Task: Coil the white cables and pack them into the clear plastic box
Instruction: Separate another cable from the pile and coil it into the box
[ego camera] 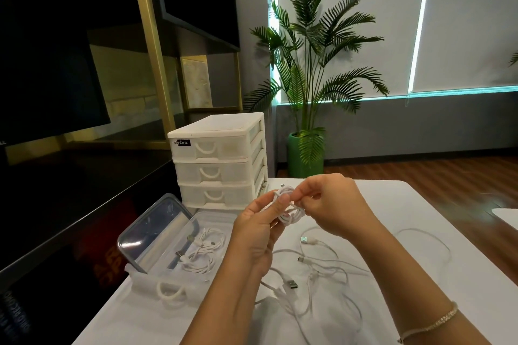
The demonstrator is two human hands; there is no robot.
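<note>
Above the white table, my left hand [259,228] grips a coiled white cable [291,211]. My right hand [329,204] pinches the top of that coil from the right. The clear plastic box [145,279] lies to the left, a pulled-out drawer with a looped white handle at its front. Two coiled cables [203,251] lie inside it. Several loose white cables [322,272] with USB plugs sprawl on the table below and to the right of my hands.
A white three-drawer organiser [221,161] stands behind the box. A clear lid with a grey rim [157,228] leans against the box's left side. The table's left edge [112,308] runs beside a dark cabinet. A potted palm [308,78] stands beyond the table.
</note>
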